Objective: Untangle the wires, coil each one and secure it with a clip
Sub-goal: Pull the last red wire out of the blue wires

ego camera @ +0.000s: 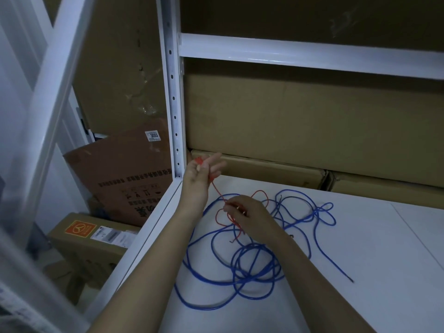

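Left hand [200, 171] raised near the white shelf upright [173, 104], fingers partly extended, with turns of red wire [217, 188] gathered around them; serves as the former on which the coil is built. Right hand [240, 212] lower, over the white shelf surface [372, 248], fingertips pinching the same red wire where it leaves the tangle; holds the strand taut between the two hands and feeds it upward. Remaining red loops beneath and just beside the right hand, crossing the blue wire [254, 263]. Blue wire sprawled in loose overlapping loops across the shelf, one bare end [352, 281] trailing toward the right, untouched and not yet coiled. No clip identifiable. Cardboard boxes [300, 121] stacked along the rear of the shelf, more cartons [120, 183] on the floor at left. Judged stage: winding of the red wire, blue pending.
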The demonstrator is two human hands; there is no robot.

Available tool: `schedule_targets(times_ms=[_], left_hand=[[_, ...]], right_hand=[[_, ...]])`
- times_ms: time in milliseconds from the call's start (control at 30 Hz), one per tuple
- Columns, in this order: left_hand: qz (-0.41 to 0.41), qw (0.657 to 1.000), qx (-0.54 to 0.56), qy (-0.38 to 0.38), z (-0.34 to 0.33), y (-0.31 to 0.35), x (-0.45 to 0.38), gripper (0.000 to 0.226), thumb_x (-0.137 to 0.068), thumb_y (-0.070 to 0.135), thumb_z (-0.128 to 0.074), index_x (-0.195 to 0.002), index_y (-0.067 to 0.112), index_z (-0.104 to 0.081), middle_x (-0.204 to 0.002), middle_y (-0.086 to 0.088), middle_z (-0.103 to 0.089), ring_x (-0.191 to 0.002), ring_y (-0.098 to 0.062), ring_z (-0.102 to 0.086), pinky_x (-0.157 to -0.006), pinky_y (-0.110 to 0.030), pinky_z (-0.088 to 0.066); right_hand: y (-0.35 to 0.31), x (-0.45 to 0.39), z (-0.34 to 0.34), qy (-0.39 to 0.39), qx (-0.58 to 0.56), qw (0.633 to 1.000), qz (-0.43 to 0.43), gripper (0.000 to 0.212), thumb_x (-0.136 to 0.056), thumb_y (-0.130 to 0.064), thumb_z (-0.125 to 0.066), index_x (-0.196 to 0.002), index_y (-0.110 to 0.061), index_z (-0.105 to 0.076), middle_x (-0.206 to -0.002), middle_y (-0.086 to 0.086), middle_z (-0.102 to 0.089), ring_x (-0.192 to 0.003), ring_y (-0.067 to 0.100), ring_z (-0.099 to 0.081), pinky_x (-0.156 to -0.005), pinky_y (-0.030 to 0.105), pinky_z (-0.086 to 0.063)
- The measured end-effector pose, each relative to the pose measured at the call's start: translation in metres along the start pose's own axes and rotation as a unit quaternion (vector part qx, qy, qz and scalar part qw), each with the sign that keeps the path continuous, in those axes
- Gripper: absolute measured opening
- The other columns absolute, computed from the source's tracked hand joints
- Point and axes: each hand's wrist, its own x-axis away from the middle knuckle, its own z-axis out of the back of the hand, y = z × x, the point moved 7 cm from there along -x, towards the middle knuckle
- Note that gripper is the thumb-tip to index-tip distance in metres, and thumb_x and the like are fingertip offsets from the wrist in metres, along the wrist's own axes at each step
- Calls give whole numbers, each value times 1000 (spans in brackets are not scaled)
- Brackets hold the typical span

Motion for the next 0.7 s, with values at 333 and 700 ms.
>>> schedule_targets(times_ms=[333, 700], left_hand=[[-91, 838, -508, -177, -6, -13, 12, 21, -103, 26, -36, -117, 14, -45, -100, 7, -61, -88, -9, -57, -72, -13, -42], [4, 847, -486, -216, 0, -29, 14, 28, -97, 30, -54, -71, 21, -56, -65, 12, -54, -59, 6, -49, -55, -11, -34]], right_hand=[[-10, 2, 18, 39, -72, 996, 30, 12, -92, -14, -61, -84, -22, -64, -80, -5, -61, -69, 3, -54, -65, 13, -43], [23, 1, 70, 208, -111, 972, -12, 15, -91, -9, -62, -91, -23, -69, -87, -4, -69, -78, 2, -65, -73, 13, -50]])
